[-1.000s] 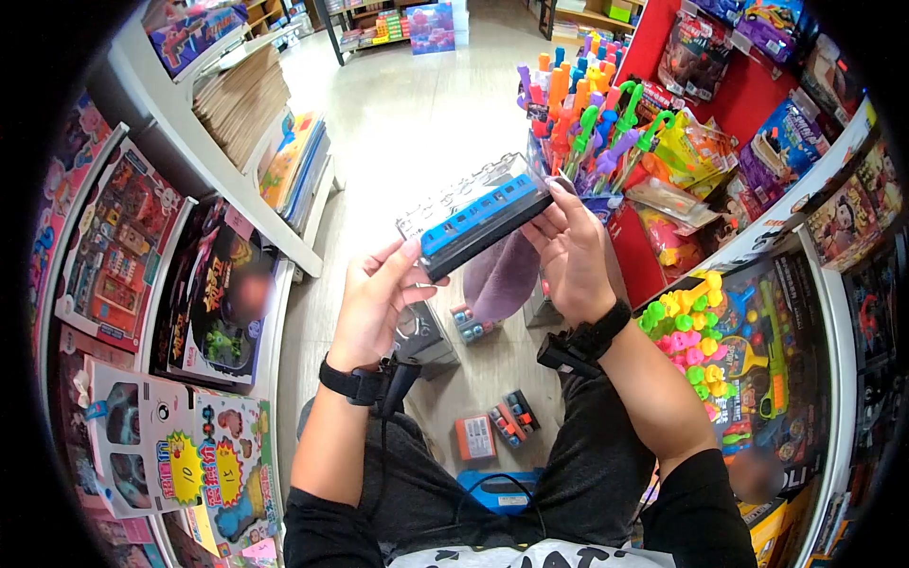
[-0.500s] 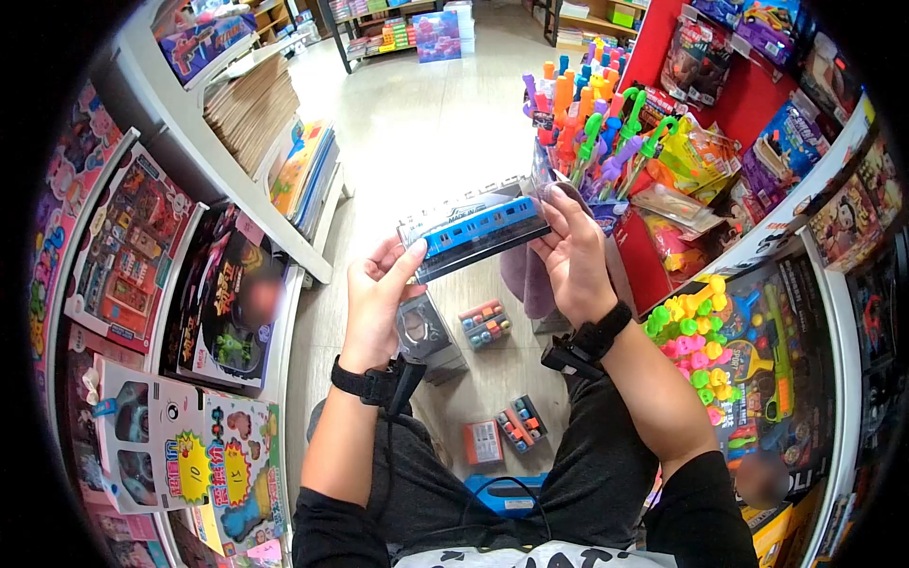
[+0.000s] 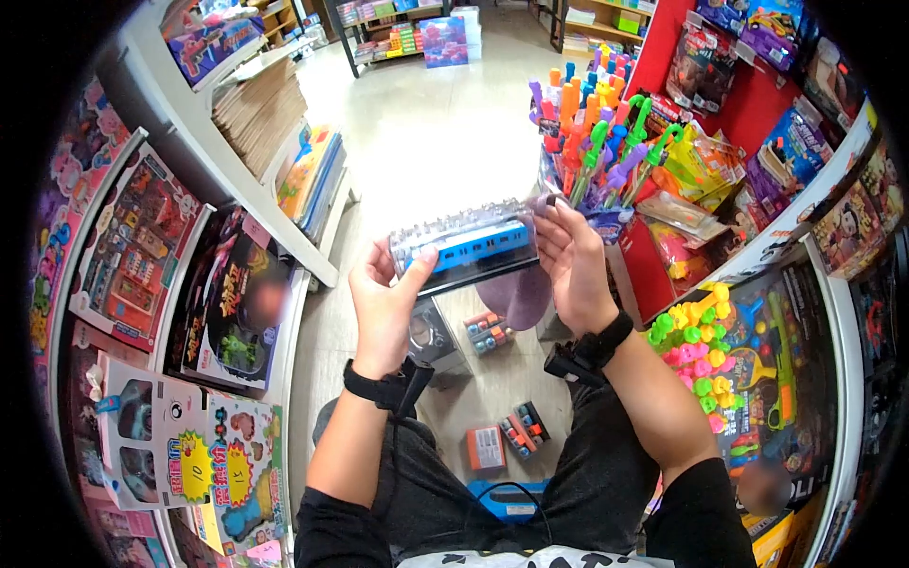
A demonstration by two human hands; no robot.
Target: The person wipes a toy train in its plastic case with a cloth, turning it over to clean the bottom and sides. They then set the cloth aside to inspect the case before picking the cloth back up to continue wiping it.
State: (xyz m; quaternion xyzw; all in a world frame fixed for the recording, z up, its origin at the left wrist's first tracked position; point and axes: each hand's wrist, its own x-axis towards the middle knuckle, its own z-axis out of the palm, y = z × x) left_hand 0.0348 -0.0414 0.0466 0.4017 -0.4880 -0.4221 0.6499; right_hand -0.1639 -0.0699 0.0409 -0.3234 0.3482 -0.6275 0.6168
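A blue toy train (image 3: pixel 483 248) sits in a clear plastic case with a black base, held up at chest height. My left hand (image 3: pixel 386 284) grips the case's left end, thumb across the front. At the right end, my right hand (image 3: pixel 573 260) is curled with its fingers against the case and a purple-grey cloth (image 3: pixel 516 298). The cloth hangs behind and below the case, and part of it shows at my right fingertips. Black straps with small devices are round both wrists.
Below on the floor are a dark box (image 3: pixel 434 341), small packs of coloured pieces (image 3: pixel 489 333), an orange-and-white box (image 3: pixel 486 448) and a blue item (image 3: pixel 516 502). Toy shelves flank me on the left; colourful umbrella-handled sticks (image 3: pixel 606 133) and hanging toy packs stand on the right.
The case has turned to a more level tilt and shifted slightly left and down, showing more of its clear top. The cloth has moved with my right hand.
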